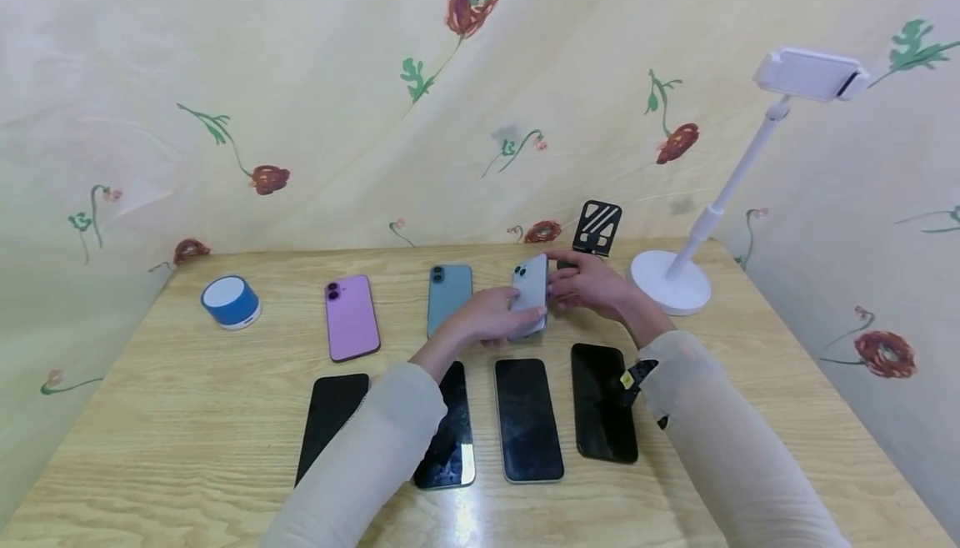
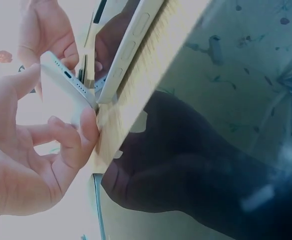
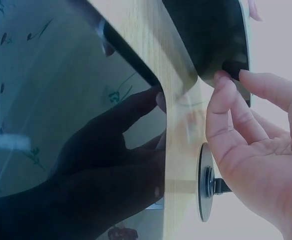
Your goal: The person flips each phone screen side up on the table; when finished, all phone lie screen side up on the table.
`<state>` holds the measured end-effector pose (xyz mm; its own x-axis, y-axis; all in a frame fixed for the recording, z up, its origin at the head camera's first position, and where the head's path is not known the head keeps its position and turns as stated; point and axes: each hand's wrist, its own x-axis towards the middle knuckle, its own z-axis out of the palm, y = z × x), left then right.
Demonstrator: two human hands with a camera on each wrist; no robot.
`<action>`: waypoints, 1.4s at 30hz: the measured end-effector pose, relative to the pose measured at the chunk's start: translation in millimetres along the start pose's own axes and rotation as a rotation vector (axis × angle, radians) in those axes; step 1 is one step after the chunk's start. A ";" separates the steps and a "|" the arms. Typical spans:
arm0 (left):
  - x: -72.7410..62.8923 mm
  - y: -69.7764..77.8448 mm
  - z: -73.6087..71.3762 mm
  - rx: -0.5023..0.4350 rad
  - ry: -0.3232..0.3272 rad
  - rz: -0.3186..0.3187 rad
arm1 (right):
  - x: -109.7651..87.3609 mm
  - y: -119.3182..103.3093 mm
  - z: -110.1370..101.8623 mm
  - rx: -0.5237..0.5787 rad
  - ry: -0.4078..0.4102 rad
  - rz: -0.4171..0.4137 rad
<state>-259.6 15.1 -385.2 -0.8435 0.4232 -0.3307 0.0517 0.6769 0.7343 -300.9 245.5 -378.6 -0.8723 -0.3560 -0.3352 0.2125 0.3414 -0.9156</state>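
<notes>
A pale silver phone (image 1: 531, 289), its back and camera lenses showing, is tilted up off the table at the back centre. My left hand (image 1: 491, 314) grips its lower end, thumb on one side and curled fingers on the other; the charging port faces the left wrist camera. At its right edge, my right hand (image 1: 588, 285) pinches the phone's edge, with thumb and fingertips meeting by the dark screen (image 3: 218, 40) in the right wrist view. Just behind the right hand stands a black folding phone stand (image 1: 597, 227).
A blue phone (image 1: 450, 288) and a purple phone (image 1: 352, 317) lie back-up to the left. Several black-screened phones, one of them the middle phone (image 1: 528, 419), line the front. A blue-and-white cylinder (image 1: 231, 302) sits far left; a tall white phone holder (image 1: 671, 281) stands right.
</notes>
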 end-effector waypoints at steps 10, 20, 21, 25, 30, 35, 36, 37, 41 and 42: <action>-2.4 3.9 -2.2 -0.091 -0.014 -0.030 | 2.8 -3.5 7.7 0.026 0.001 -0.012; 0.4 0.3 -3.0 -0.263 -0.038 -0.022 | 3.9 -0.4 14.7 0.035 -0.007 -0.052; 0.1 0.2 -3.2 -0.279 -0.041 -0.014 | 4.3 0.4 15.0 0.038 -0.015 -0.051; -0.6 -0.1 -4.0 -0.324 -0.050 0.028 | 5.3 3.3 16.7 0.053 -0.051 -0.046; -0.2 -0.3 -4.9 -0.343 -0.056 0.049 | 5.8 6.0 18.0 0.076 -0.082 -0.016; 0.2 -0.5 -5.0 -0.371 -0.062 0.055 | 5.1 6.7 18.4 0.072 -0.095 -0.012; 0.0 -0.6 -5.0 -0.374 -0.061 0.057 | 5.0 6.6 18.6 0.071 -0.099 -0.015; 0.0 -0.8 -4.9 -0.376 -0.060 0.059 | 4.9 6.4 18.8 0.070 -0.103 -0.017; -0.6 -1.4 -5.0 -0.382 -0.057 0.060 | 4.1 5.7 19.5 0.065 -0.116 -0.008; -0.7 -1.5 -5.2 -0.383 -0.056 0.060 | 3.8 5.9 19.6 0.064 -0.117 -0.005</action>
<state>-261.8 10.7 -383.0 -0.8137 0.4947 -0.3051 -0.1126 0.3809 0.9178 -294.4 229.0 -389.7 -0.8171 -0.4576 -0.3505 0.2389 0.2846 -0.9284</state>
